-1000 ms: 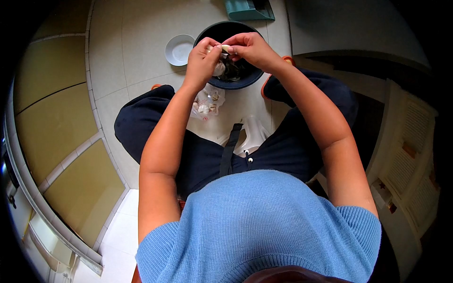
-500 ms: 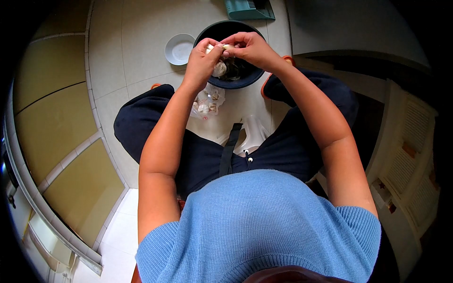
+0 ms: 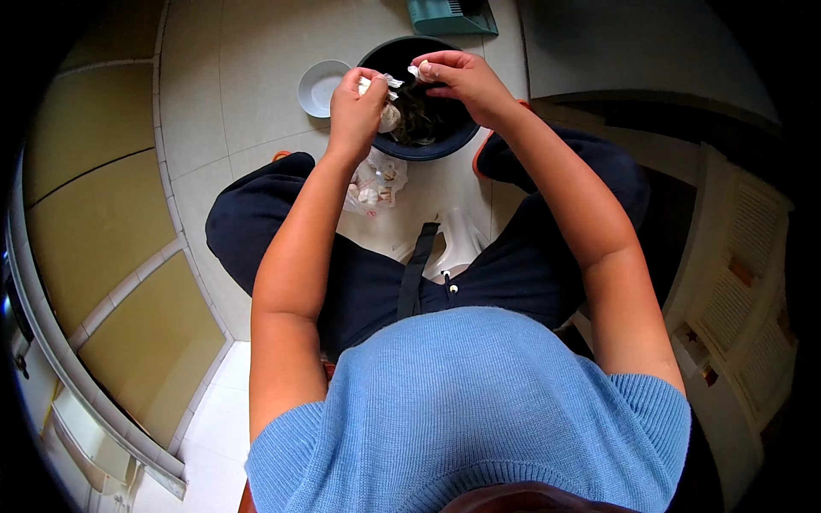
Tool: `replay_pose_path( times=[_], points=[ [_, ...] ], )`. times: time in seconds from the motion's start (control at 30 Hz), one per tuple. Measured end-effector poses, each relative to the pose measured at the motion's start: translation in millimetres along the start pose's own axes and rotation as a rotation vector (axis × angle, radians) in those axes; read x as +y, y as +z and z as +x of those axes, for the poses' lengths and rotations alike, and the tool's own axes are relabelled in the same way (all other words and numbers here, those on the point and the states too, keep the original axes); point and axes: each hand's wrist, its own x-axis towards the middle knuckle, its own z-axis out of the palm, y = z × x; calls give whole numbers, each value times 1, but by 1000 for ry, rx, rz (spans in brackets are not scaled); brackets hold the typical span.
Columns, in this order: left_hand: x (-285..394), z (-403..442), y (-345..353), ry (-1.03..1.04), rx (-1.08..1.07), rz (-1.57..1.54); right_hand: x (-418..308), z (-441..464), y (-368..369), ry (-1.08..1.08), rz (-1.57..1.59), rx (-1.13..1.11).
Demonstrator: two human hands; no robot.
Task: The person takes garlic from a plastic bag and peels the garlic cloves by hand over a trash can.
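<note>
My left hand is closed on white garlic with loose papery skin, at the left rim of a dark round bin. Over the bin's upper right part, my right hand pinches a small white piece of garlic skin between thumb and fingers. The two hands are apart. Dark scraps and peelings lie inside the bin. Below my left hand, a plastic bag on the floor holds several garlic bulbs.
A white bowl sits on the tiled floor left of the bin. A teal dustpan lies beyond it. Between my legs part of a white plastic stool shows. Cabinets stand at the left.
My hands were together over the bin and have separated, the left moving slightly left, the right slightly up and right. A white strip of skin now shows at each hand.
</note>
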Motion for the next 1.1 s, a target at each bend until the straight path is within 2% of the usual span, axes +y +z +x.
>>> replay_pose_path(
  times=[0.03, 0.1, 0.17, 0.27, 0.33, 0.47, 0.53, 0.73, 1.1],
  points=[
    [-2, 0, 0, -1, 0, 0, 0, 0, 0, 10, -12, 22],
    [-6, -1, 1, 96, -33, 199, 1, 1, -1, 20, -24, 43],
    [-9, -1, 3, 114, -39, 250, 4, 3, -4, 48, 164, -19],
    [-3, -4, 5, 112, -52, 323, 5, 5, -5, 89, 252, -21],
    [0, -5, 7, 268, -31, 364, 7, 6, -6, 101, 254, -14],
    [9, -10, 13, 379, -79, 306, 2, 2, -2, 113, 210, 27],
    [10, -11, 13, 445, -120, 421, 3, 1, 0, 113, 194, 24],
    [10, -12, 12, 342, -87, 373, 3, 0, 3, 65, 172, 19],
    [10, -11, 9, 371, 5, 480, -3, -5, 8, 91, 147, -38]
  ],
)
